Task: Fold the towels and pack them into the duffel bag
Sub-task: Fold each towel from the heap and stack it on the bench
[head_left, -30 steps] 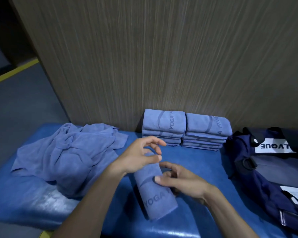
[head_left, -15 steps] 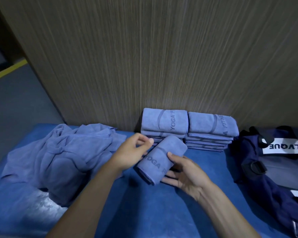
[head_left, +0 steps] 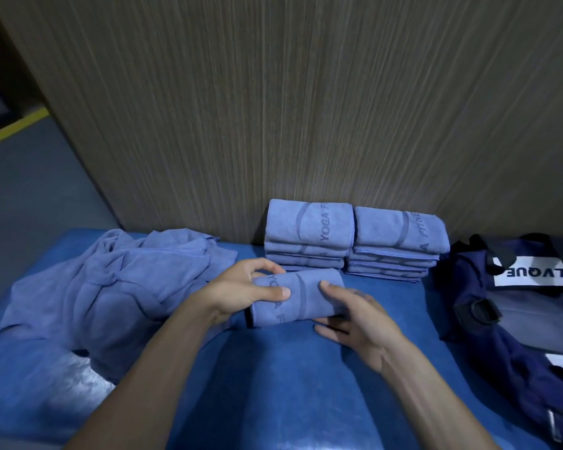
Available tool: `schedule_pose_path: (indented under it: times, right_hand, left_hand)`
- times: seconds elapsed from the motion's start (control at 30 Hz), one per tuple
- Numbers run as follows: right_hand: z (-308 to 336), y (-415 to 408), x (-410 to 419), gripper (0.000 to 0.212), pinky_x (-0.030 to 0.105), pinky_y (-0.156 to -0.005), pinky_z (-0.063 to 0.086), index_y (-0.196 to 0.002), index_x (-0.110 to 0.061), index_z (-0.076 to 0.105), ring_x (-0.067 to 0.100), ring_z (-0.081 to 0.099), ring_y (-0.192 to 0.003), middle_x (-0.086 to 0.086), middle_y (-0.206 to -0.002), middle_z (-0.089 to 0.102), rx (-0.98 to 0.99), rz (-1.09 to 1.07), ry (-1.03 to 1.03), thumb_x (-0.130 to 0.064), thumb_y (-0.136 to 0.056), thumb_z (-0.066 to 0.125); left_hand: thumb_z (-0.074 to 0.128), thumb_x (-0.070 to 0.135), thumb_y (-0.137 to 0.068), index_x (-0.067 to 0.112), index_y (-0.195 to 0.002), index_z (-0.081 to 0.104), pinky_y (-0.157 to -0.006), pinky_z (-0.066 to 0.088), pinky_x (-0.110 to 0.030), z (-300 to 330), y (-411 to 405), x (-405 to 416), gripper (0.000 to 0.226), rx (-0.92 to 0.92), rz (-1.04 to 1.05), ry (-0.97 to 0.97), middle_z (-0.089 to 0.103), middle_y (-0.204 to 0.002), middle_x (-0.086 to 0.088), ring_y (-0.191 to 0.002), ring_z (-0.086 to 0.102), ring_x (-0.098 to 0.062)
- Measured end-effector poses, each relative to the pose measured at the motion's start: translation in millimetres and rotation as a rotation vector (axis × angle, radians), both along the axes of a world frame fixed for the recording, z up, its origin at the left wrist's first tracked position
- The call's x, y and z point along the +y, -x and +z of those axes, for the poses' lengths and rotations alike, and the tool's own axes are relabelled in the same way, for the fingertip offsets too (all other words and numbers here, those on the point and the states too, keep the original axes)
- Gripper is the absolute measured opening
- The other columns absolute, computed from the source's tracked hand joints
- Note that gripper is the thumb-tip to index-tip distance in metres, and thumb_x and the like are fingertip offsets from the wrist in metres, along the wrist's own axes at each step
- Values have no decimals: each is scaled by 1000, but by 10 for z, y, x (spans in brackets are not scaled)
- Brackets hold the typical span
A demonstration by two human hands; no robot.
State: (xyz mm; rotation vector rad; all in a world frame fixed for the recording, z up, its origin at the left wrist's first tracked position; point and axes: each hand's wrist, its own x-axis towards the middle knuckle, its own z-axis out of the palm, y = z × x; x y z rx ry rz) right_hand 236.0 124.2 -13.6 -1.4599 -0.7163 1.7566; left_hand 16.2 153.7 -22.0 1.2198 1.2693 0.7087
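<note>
dim, bluish cast | glare on bench (head_left: 78,378) front | wide-angle bowing at edges | slight softness

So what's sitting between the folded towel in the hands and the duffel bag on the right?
Nothing: in the head view, only bare blue bench top separates the folded towel from the duffel bag. The folded stacks stand further back, against the wall.
</note>
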Motion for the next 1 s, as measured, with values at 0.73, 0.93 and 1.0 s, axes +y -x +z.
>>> schedule_pose_path:
  times: [0.73,0.93,1.0]
  right_hand:
    - [36,-156,143,39,41,-58,63,-103,-15,55,22,70,-56,13,-80,72,-627,112,-170,-52,-92,64]
    - [-36,-131,170,46,46,-73,61,-100,-24,52,27,72,-62,5,-71,72,-931,217,-277,-68,-87,52]
    - [-86,-128,178,55,45,-78,59,-108,-25,52,33,72,-78,8,-85,73,-987,251,-282,-74,-83,45]
  left_hand:
    - [69,43,-90,11,-91,55,-76,51,-41,-104,-112,-3,35,549,267,-128,61,-75,1,-74,58,-18]
    - [63,29,-92,19,-111,57,-78,50,-45,-70,-268,-160,22,922,225,-848,55,-106,2,-94,56,-25]
    - [56,32,-92,17,-121,62,-87,48,-44,-151,-421,-225,33,906,18,-1035,58,-120,0,-103,57,-26]
